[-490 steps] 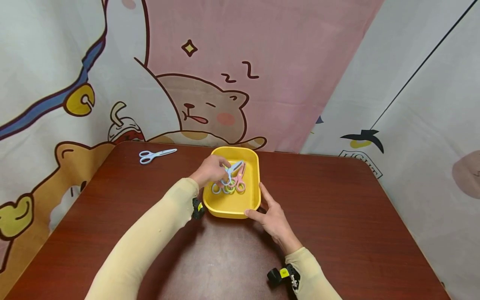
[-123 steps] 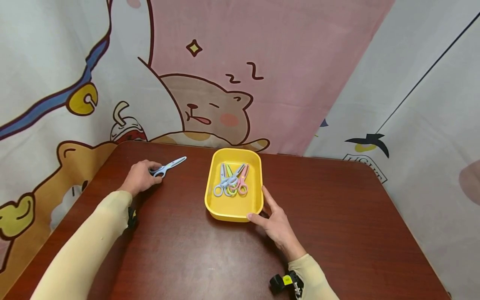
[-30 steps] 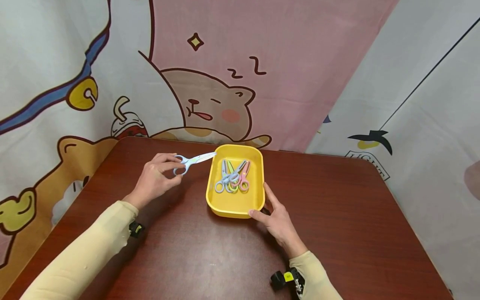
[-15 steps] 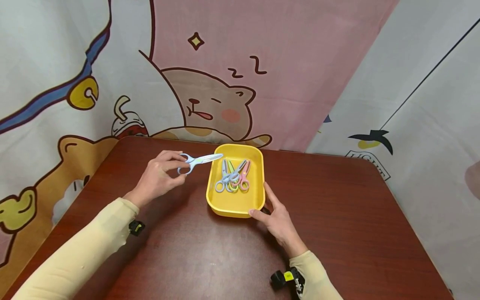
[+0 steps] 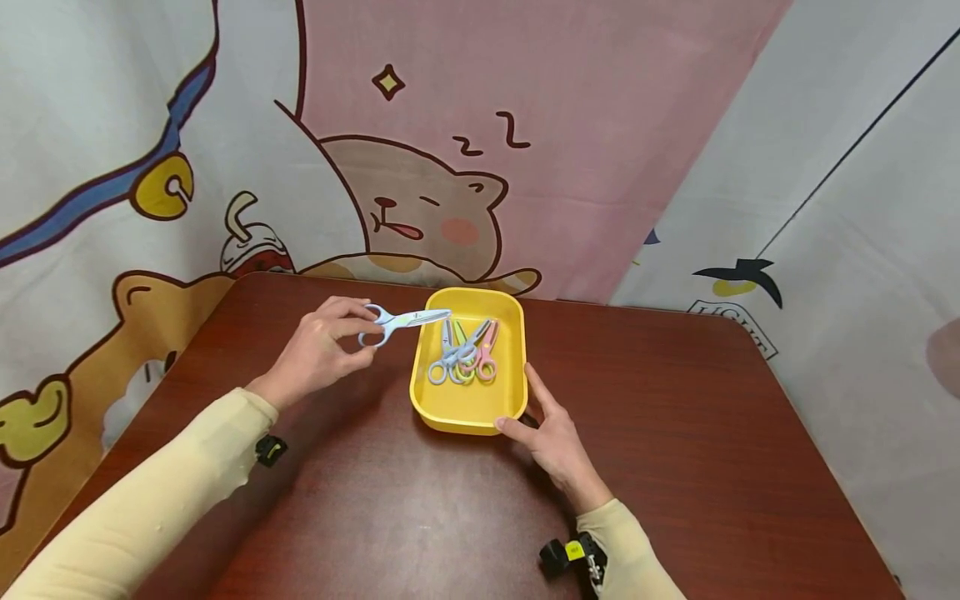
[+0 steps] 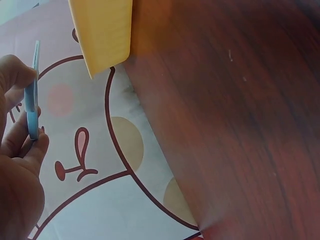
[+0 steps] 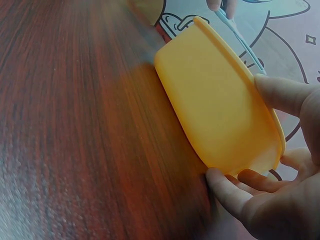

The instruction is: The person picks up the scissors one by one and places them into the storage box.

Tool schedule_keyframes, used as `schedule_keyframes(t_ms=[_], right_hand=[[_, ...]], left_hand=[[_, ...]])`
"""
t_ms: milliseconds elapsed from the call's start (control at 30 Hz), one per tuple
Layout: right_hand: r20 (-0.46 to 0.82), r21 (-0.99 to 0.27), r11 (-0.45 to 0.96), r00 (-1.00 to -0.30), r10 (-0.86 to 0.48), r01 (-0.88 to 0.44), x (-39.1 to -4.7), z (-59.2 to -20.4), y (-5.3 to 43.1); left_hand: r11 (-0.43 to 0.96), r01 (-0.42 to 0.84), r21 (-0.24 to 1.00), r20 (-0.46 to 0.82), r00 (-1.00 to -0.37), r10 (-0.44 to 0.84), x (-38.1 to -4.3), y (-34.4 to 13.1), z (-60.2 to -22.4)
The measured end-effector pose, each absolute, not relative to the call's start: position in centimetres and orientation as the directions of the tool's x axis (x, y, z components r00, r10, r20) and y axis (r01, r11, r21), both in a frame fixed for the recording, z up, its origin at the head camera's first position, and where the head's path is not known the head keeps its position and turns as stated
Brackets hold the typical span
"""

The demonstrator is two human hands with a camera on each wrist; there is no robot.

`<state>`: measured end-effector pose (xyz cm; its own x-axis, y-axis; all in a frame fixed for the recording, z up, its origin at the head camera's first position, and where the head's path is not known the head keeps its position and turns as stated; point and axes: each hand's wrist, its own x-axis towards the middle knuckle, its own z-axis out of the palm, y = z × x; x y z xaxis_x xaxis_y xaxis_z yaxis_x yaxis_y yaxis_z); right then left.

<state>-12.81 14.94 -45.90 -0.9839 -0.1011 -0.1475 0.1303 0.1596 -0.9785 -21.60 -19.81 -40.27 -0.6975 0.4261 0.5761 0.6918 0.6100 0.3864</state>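
Observation:
My left hand (image 5: 322,346) pinches light-blue scissors (image 5: 408,319) by the finger loops, above the table. Their closed blades point right, with the tip over the left rim of a yellow tray (image 5: 465,412). Inside the tray lie several scissors in a crossed heap: blue scissors (image 5: 447,354), pink scissors (image 5: 489,350) and partly hidden green ones. At the tray's near right corner my right hand (image 5: 558,442) holds on, thumb on the rim. The right wrist view shows fingers (image 7: 227,192) curled against the tray's underside. Seen edge-on, the pinched scissors (image 6: 32,100) stand upright in the left wrist view.
The dark red-brown table (image 5: 675,433) extends to both sides of the tray. Behind it hangs a printed cartoon curtain (image 5: 570,167), meeting the back edge. A small black wrist camera (image 5: 558,557) sits by the right sleeve.
The scissors once lying at back left were gripped by my left hand, lifted and carried right to the tray. Over the last second they edged slightly further right. The right hand stays put.

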Motion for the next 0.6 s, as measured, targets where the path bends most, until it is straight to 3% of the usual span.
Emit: schedule_keyframes(t_ms=[600], right_hand=[[-0.150, -0.977, 0.166, -0.984, -0.101, 0.132, -12.8, -45.8, 14.9]], left_hand=[[0.577, 0.720, 0.386, 0.547, -0.682, 0.485, -21.8, -18.8, -38.9]])
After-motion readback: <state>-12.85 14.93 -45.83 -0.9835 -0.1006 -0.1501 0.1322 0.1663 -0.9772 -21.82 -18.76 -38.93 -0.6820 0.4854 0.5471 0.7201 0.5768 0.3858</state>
